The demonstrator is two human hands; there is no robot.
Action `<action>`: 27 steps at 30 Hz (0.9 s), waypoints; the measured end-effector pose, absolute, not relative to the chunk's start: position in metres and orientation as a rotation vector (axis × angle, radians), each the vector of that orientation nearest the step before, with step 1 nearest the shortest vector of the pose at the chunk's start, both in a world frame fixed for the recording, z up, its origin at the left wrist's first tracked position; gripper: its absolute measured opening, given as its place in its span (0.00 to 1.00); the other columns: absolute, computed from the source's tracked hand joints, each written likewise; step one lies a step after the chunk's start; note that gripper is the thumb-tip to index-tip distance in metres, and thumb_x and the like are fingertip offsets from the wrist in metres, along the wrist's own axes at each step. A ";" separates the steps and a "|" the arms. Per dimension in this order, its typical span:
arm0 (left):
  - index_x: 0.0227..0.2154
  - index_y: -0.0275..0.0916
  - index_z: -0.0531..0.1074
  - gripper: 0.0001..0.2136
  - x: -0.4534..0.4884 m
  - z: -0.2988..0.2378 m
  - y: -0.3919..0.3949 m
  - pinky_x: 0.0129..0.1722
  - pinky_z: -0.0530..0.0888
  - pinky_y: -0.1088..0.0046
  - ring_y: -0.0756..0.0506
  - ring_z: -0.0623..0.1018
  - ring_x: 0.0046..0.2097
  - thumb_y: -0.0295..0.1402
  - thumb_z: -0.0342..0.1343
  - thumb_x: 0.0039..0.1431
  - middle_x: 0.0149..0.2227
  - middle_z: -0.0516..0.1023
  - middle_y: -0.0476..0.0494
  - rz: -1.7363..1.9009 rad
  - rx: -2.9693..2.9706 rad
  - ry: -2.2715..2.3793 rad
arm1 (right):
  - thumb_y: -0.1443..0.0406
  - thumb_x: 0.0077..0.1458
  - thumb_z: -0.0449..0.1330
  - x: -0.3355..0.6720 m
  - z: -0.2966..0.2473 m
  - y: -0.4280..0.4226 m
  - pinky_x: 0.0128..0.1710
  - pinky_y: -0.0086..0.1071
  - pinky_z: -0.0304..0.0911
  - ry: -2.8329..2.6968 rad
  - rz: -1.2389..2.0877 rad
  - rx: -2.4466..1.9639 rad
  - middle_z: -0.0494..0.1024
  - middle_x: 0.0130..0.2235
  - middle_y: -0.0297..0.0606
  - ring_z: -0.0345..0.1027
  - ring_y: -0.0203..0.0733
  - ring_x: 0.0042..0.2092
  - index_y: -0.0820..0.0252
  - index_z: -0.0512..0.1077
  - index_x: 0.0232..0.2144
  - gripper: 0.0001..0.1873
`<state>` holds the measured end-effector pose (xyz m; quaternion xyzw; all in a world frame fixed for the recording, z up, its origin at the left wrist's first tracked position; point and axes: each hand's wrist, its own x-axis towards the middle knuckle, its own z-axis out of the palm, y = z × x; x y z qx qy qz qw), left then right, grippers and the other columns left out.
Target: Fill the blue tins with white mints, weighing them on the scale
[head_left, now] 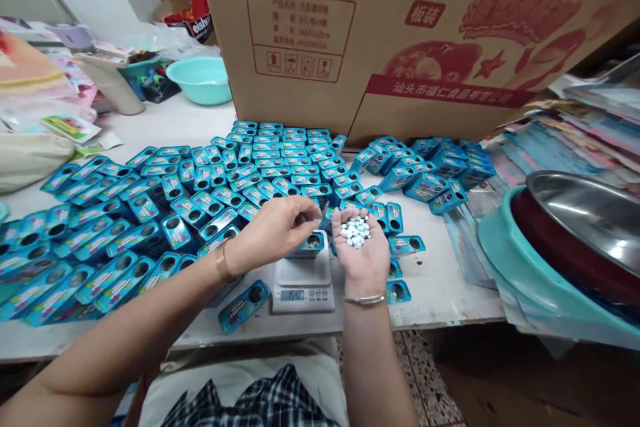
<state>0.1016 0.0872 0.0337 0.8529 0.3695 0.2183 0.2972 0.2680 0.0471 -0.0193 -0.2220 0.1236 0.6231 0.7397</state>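
My right hand [363,255] is cupped palm up and carries a small pile of pale white and bluish candies [356,232]. Beside it, my left hand [278,227] hangs over the kitchen scale [303,273], its fingers pinched together; what they hold, if anything, is hidden. On the scale's plate stands a small blue tin [311,245] with a round opening on top, partly under my left hand. The scale's display is lit with digits. Another blue tin [245,307] lies tilted to the left of the scale.
Many similar blue tins [170,187] cover the table behind and left of the scale, with more [427,170] back right. A large cardboard box [380,47] stands behind them. At right are stacked basins [505,260] and a metal bowl [595,207]; a turquoise basin [200,80] sits back left.
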 end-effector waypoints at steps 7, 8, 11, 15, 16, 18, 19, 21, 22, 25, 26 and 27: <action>0.39 0.40 0.73 0.08 0.115 0.038 0.073 0.38 0.70 0.71 0.48 0.75 0.37 0.30 0.51 0.58 0.37 0.77 0.47 0.547 2.378 0.884 | 0.66 0.59 0.48 0.258 -0.014 0.049 0.38 0.31 0.71 0.257 1.415 -0.485 0.72 0.27 0.31 0.70 0.31 0.31 0.58 0.65 0.26 0.11; 0.39 0.40 0.73 0.08 0.117 0.037 0.072 0.39 0.71 0.70 0.47 0.75 0.38 0.30 0.51 0.59 0.37 0.77 0.46 0.539 2.395 0.870 | 0.66 0.59 0.48 0.255 -0.014 0.050 0.36 0.29 0.71 0.242 1.422 -0.483 0.72 0.27 0.31 0.70 0.31 0.31 0.58 0.64 0.26 0.10; 0.38 0.39 0.73 0.08 0.124 0.034 0.070 0.41 0.71 0.68 0.45 0.75 0.40 0.30 0.51 0.59 0.37 0.75 0.44 0.488 2.483 0.838 | 0.67 0.58 0.49 0.249 -0.014 0.050 0.33 0.26 0.69 0.210 1.459 -0.480 0.71 0.26 0.30 0.69 0.30 0.30 0.59 0.64 0.26 0.09; 0.39 0.40 0.73 0.09 0.130 0.032 0.069 0.41 0.71 0.67 0.44 0.75 0.42 0.29 0.49 0.59 0.39 0.74 0.44 0.418 2.554 0.848 | 0.68 0.58 0.50 0.245 -0.013 0.050 0.34 0.24 0.69 0.215 1.456 -0.475 0.70 0.26 0.30 0.69 0.30 0.30 0.59 0.64 0.25 0.09; 0.39 0.40 0.73 0.09 0.131 0.031 0.069 0.41 0.71 0.67 0.44 0.75 0.42 0.29 0.49 0.60 0.39 0.74 0.44 0.408 2.561 0.853 | 0.68 0.59 0.50 0.245 -0.013 0.050 0.34 0.24 0.69 0.212 1.452 -0.474 0.70 0.26 0.30 0.69 0.30 0.30 0.59 0.64 0.25 0.10; 0.38 0.40 0.73 0.09 0.131 0.030 0.070 0.41 0.71 0.67 0.44 0.75 0.42 0.27 0.48 0.59 0.40 0.74 0.44 0.395 2.574 0.857 | 0.68 0.59 0.49 0.244 -0.013 0.051 0.34 0.24 0.69 0.210 1.451 -0.469 0.70 0.26 0.30 0.68 0.29 0.30 0.59 0.64 0.25 0.10; 0.37 0.40 0.73 0.09 0.132 0.029 0.070 0.40 0.71 0.66 0.44 0.75 0.42 0.27 0.48 0.59 0.40 0.75 0.44 0.393 2.580 0.857 | 0.68 0.59 0.49 0.244 -0.014 0.051 0.34 0.24 0.69 0.216 1.454 -0.466 0.70 0.25 0.30 0.68 0.29 0.30 0.59 0.64 0.25 0.10; 0.36 0.40 0.73 0.08 0.131 0.028 0.070 0.40 0.71 0.67 0.44 0.75 0.42 0.27 0.48 0.59 0.40 0.75 0.44 0.415 2.584 0.842 | 0.67 0.60 0.49 0.244 -0.015 0.052 0.33 0.23 0.69 0.240 1.465 -0.456 0.69 0.25 0.30 0.68 0.29 0.29 0.59 0.64 0.25 0.11; 0.36 0.39 0.73 0.08 0.131 0.028 0.070 0.40 0.71 0.67 0.44 0.75 0.42 0.26 0.48 0.59 0.39 0.75 0.44 0.440 2.570 0.829 | 0.67 0.60 0.49 0.245 -0.015 0.052 0.33 0.23 0.69 0.256 1.475 -0.447 0.69 0.25 0.30 0.68 0.29 0.29 0.59 0.64 0.26 0.11; 0.38 0.40 0.72 0.08 0.126 0.032 0.071 0.39 0.70 0.70 0.47 0.74 0.40 0.26 0.49 0.60 0.38 0.76 0.46 0.548 2.472 0.820 | 0.66 0.61 0.47 0.250 -0.016 0.048 0.33 0.24 0.69 0.288 1.491 -0.422 0.70 0.26 0.31 0.68 0.30 0.30 0.59 0.64 0.27 0.12; 0.39 0.40 0.71 0.08 0.124 0.034 0.071 0.39 0.70 0.71 0.48 0.74 0.39 0.27 0.50 0.60 0.38 0.76 0.47 0.590 2.424 0.825 | 0.66 0.62 0.46 0.253 -0.017 0.046 0.33 0.25 0.69 0.294 1.491 -0.417 0.70 0.26 0.31 0.68 0.31 0.30 0.59 0.64 0.27 0.12; 0.41 0.40 0.71 0.08 0.122 0.036 0.072 0.38 0.70 0.72 0.49 0.74 0.39 0.27 0.50 0.60 0.38 0.76 0.48 0.636 2.366 0.834 | 0.65 0.62 0.45 0.256 -0.017 0.044 0.33 0.27 0.70 0.298 1.488 -0.414 0.71 0.27 0.32 0.69 0.31 0.31 0.59 0.65 0.27 0.13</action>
